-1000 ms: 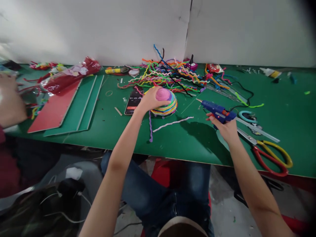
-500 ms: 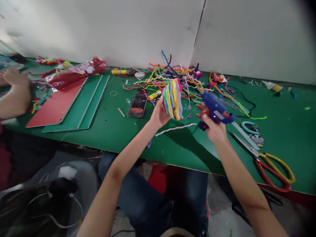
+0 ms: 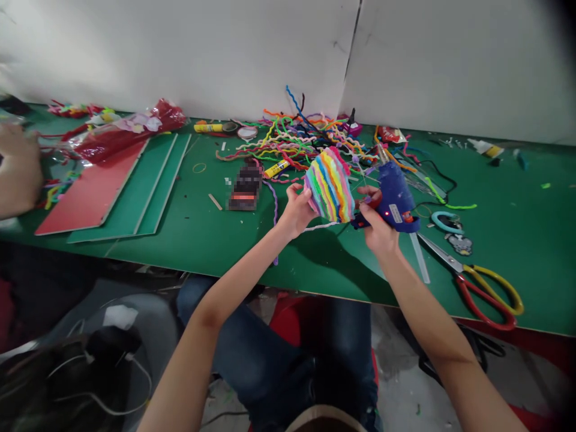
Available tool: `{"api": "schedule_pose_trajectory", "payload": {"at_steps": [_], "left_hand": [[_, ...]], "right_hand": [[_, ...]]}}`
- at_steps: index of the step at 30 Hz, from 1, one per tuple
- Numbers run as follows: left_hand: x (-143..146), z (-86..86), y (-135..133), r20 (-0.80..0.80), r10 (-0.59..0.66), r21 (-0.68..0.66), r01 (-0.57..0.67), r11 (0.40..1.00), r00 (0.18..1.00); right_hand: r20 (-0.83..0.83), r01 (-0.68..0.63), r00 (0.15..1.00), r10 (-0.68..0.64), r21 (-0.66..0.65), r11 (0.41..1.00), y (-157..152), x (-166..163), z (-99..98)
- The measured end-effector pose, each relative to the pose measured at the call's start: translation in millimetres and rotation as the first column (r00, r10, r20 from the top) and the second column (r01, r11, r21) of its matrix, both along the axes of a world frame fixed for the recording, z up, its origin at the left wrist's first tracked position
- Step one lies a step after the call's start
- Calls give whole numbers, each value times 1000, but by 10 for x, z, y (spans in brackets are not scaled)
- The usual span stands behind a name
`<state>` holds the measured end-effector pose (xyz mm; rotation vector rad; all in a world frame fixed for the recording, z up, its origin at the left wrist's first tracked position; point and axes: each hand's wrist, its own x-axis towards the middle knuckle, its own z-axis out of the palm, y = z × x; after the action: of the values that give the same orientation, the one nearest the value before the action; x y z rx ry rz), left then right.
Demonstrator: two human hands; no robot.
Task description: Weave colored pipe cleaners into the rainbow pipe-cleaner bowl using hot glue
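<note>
My left hand grips the left edge of a striped pipe-cleaner piece, many-coloured and held up above the green table. In my right hand is a blue hot glue gun, its nozzle pointing up and away and a small red light glowing on its side. The fingertips of this hand come close to the piece's right edge; whether they touch it I cannot tell. A pale pipe cleaner lies on the table just below the piece, partly hidden by my left hand.
Behind my hands spreads a heap of coloured pipe cleaners. Scissors lie at the right near the front edge. A phone rests left of my hands. Farther left are boards and another person's arm.
My hands have come closer together. The striped piece has turned to show more of its face, and the glue gun has tilted more upright. The view has shifted slightly.
</note>
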<state>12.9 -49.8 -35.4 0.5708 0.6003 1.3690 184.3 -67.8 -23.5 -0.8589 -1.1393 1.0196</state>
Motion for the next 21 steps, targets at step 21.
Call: {"api": "schedule_pose_trajectory", "payload": {"at_steps": [21], "left_hand": [[-568,-138,310,-608,698,792,348,502,378]], "right_hand": [[213,-60,975,57,11,998,179,148,-70]]}}
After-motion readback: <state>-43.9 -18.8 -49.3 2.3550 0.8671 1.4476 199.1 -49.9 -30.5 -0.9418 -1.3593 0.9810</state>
